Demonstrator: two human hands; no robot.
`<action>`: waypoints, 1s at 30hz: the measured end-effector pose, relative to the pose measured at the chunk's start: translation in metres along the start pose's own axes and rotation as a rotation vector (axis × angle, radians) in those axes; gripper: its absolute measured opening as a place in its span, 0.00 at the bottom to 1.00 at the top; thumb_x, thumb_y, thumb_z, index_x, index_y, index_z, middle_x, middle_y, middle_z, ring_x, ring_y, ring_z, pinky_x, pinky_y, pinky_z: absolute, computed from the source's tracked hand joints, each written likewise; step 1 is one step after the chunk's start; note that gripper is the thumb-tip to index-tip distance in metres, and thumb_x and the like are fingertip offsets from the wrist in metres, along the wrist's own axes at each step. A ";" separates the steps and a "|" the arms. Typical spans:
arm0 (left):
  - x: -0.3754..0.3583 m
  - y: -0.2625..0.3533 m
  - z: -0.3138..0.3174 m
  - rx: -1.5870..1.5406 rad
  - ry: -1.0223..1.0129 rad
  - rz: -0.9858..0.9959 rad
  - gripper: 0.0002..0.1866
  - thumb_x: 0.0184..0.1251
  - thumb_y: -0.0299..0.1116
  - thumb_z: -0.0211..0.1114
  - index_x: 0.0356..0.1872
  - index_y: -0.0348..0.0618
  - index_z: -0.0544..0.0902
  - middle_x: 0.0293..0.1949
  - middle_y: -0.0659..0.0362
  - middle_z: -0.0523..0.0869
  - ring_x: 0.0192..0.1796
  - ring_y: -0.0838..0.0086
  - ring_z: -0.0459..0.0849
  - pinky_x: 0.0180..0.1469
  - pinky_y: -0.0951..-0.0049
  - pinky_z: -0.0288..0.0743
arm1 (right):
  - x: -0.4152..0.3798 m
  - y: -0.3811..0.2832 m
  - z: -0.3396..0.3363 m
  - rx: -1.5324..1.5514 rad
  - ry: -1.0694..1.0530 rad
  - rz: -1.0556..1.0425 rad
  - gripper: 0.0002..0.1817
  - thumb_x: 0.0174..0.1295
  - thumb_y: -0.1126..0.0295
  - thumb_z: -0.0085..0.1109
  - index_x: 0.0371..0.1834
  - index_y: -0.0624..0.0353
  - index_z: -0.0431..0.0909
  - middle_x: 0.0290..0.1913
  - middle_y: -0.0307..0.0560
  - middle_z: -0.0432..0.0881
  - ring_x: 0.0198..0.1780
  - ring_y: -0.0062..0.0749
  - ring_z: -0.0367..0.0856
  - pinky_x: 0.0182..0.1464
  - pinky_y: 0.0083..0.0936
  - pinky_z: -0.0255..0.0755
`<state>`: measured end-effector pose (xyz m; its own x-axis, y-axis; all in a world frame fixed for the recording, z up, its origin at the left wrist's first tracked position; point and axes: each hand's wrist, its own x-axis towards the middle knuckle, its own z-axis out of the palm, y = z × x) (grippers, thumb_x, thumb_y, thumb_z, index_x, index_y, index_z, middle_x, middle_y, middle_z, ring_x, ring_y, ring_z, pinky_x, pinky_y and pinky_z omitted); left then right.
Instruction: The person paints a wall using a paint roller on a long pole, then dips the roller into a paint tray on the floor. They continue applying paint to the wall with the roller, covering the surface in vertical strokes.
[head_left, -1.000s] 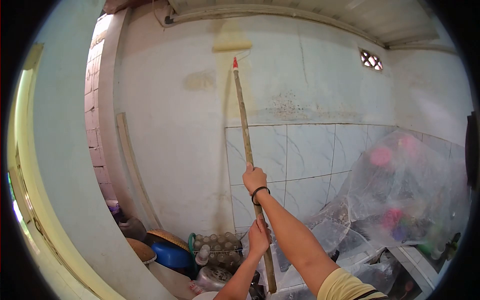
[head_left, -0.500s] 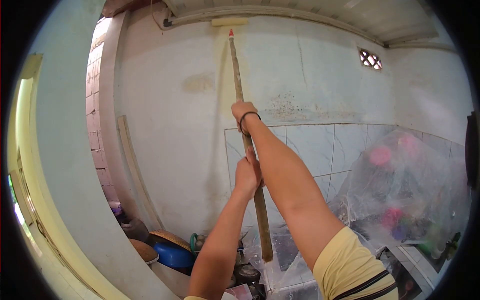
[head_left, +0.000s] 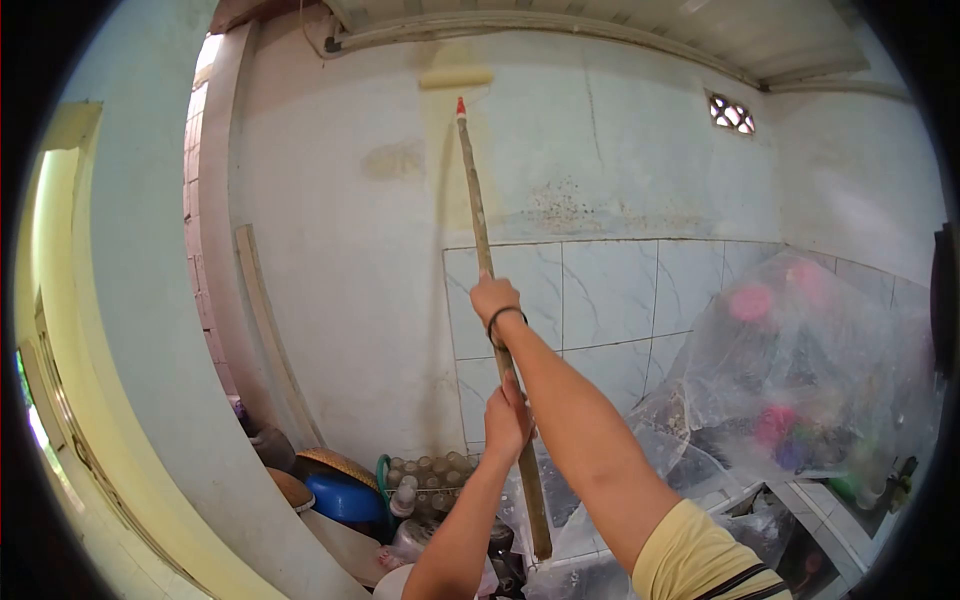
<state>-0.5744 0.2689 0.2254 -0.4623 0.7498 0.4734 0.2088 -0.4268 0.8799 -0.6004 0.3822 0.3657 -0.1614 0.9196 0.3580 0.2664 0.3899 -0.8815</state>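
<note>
Both hands grip the long wooden pole (head_left: 472, 190) of a paint roller. My right hand (head_left: 495, 300), with a dark band at the wrist, is wrapped round the pole above the other hand. Lower down, my left hand (head_left: 507, 425) closes round the same pole, whose bottom end hangs free. At the top, past a red tip, the pale yellow roller (head_left: 456, 78) lies level against the white wall (head_left: 330, 200). A faint yellow paint strip (head_left: 455, 150) runs down the wall around and below it.
Marbled tiles (head_left: 610, 290) cover the lower wall. Clear plastic sheeting (head_left: 800, 370) drapes over items at right. A blue basin (head_left: 345, 500) and a rack of bottles (head_left: 430, 475) stand low down. A wooden plank (head_left: 275, 340) leans on the wall at left. Overhead is a roof (head_left: 600, 40).
The roller has moved down the wall from near the top edge. Both hands and the pole have come lower with it, still gripped the same way. The view has shifted slightly.
</note>
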 end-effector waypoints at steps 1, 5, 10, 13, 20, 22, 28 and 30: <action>-0.007 -0.018 0.002 0.032 0.019 0.005 0.30 0.73 0.53 0.37 0.26 0.34 0.72 0.13 0.55 0.73 0.13 0.69 0.74 0.16 0.67 0.67 | -0.009 0.012 0.002 -0.065 0.024 -0.029 0.27 0.66 0.52 0.39 0.46 0.67 0.77 0.48 0.67 0.78 0.52 0.58 0.76 0.54 0.42 0.70; -0.056 -0.062 0.005 0.224 0.111 0.027 0.28 0.73 0.52 0.40 0.27 0.35 0.72 0.15 0.53 0.74 0.14 0.66 0.76 0.17 0.65 0.68 | -0.048 0.067 0.010 -0.129 0.027 -0.046 0.28 0.65 0.50 0.39 0.45 0.67 0.76 0.48 0.71 0.77 0.53 0.63 0.74 0.56 0.46 0.67; -0.122 -0.099 0.007 0.135 0.081 -0.135 0.27 0.73 0.51 0.40 0.27 0.36 0.73 0.15 0.55 0.75 0.14 0.68 0.76 0.17 0.66 0.68 | -0.092 0.143 0.026 -0.122 0.000 0.107 0.29 0.65 0.49 0.39 0.44 0.67 0.76 0.46 0.73 0.76 0.53 0.65 0.73 0.56 0.47 0.67; -0.158 -0.139 0.006 0.050 0.041 -0.277 0.26 0.73 0.51 0.40 0.27 0.37 0.72 0.14 0.56 0.74 0.14 0.69 0.75 0.17 0.67 0.68 | -0.124 0.175 0.029 -0.141 -0.014 0.147 0.28 0.65 0.49 0.39 0.44 0.66 0.76 0.45 0.73 0.77 0.52 0.66 0.74 0.55 0.49 0.67; -0.225 -0.172 0.002 0.074 0.047 -0.402 0.27 0.73 0.52 0.41 0.26 0.37 0.72 0.13 0.59 0.74 0.14 0.74 0.75 0.17 0.71 0.67 | -0.185 0.245 0.045 -0.189 0.053 0.138 0.26 0.66 0.52 0.40 0.34 0.68 0.77 0.36 0.72 0.78 0.43 0.69 0.75 0.48 0.53 0.68; -0.240 -0.196 0.001 0.030 0.054 -0.426 0.27 0.73 0.52 0.42 0.26 0.37 0.72 0.13 0.59 0.73 0.14 0.75 0.74 0.17 0.72 0.66 | -0.199 0.253 0.046 -0.192 0.044 0.157 0.26 0.66 0.52 0.40 0.35 0.68 0.76 0.36 0.72 0.78 0.43 0.70 0.75 0.48 0.53 0.68; -0.267 -0.180 -0.006 0.000 0.092 -0.481 0.24 0.74 0.48 0.42 0.26 0.37 0.72 0.14 0.60 0.73 0.15 0.74 0.73 0.19 0.71 0.66 | -0.227 0.271 0.050 -0.229 -0.011 0.220 0.25 0.66 0.51 0.40 0.39 0.67 0.75 0.38 0.73 0.78 0.44 0.70 0.75 0.48 0.53 0.68; -0.273 -0.179 -0.008 0.132 0.099 -0.452 0.29 0.71 0.54 0.40 0.35 0.34 0.76 0.19 0.53 0.76 0.21 0.63 0.74 0.26 0.64 0.67 | -0.233 0.271 0.048 -0.235 -0.067 0.274 0.26 0.65 0.50 0.39 0.44 0.65 0.74 0.41 0.73 0.78 0.46 0.68 0.76 0.50 0.52 0.69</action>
<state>-0.4924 0.1362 -0.0617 -0.6106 0.7908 0.0421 0.0727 0.0030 0.9974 -0.5364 0.2715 0.0287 -0.1138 0.9894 0.0904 0.5183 0.1367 -0.8442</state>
